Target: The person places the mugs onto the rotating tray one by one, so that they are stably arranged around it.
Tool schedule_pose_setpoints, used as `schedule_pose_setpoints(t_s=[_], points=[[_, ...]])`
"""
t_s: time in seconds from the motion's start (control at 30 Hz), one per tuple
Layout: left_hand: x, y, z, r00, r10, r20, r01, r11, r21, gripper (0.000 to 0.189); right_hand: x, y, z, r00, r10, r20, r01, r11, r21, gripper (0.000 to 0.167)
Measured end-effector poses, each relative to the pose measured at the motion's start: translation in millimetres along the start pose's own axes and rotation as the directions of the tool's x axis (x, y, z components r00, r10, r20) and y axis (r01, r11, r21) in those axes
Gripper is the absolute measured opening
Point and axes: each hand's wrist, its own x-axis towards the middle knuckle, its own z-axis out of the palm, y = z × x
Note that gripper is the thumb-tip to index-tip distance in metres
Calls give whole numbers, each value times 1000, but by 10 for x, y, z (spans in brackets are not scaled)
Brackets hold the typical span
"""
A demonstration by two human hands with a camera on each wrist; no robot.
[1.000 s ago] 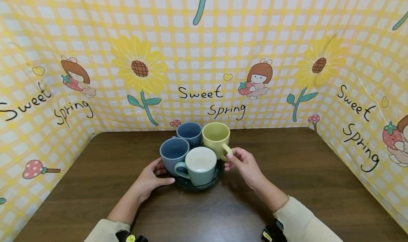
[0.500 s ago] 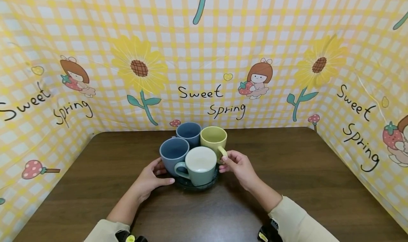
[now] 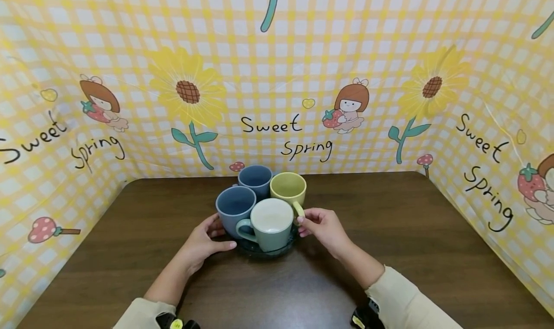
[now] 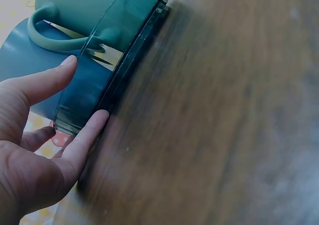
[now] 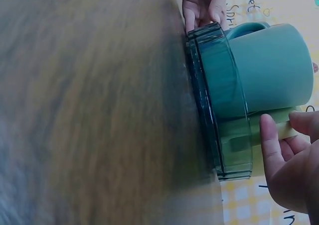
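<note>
A round, dark green glass dish (image 3: pixel 269 255) stands on the table bearing two blue mugs (image 3: pixel 235 206) (image 3: pixel 255 177), a pale green mug (image 3: pixel 273 235) with a white inside, and a yellow-green mug (image 3: pixel 289 187). My right hand (image 3: pixel 325 230) pinches the yellow-green mug's handle (image 5: pixel 285 130) at the dish's right side. Through the clear wall (image 5: pixel 237 158) in the right wrist view, this mug's lower part shows. On the left, my left hand (image 3: pixel 201 245) touches the dish, thumb right at the rim and a fingertip (image 4: pixel 102 115) low on its side, fingers spread fairly straight.
The brown wooden table (image 3: pixel 130 237) spreads out around the dish. Behind and at both sides hangs a yellow checked cloth (image 3: pixel 277 79) printed with flowers and girls. The mugs stand close together, rims nearly meeting.
The right hand has brought the yellow-green mug slightly left and lower, closer to the pale green mug. The left hand has stayed at the dish's side.
</note>
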Motion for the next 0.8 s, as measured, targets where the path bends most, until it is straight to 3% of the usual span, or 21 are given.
schedule_pose_setpoints(t_s=[0.43, 0.63, 0.8], points=[[-95, 10, -75, 997, 74, -34, -77, 992, -99, 79, -45, -101, -161, 990, 10, -139, -31, 988, -150, 27], [-183, 39, -127, 983, 137, -121, -151, 983, -109, 66, -96, -169, -295, 987, -19, -161, -10, 984, -176, 31], [-237, 49, -168, 968, 197, -156, -209, 976, -67, 63, -142, -226, -395, 984, -74, -163, 49, 987, -153, 32]])
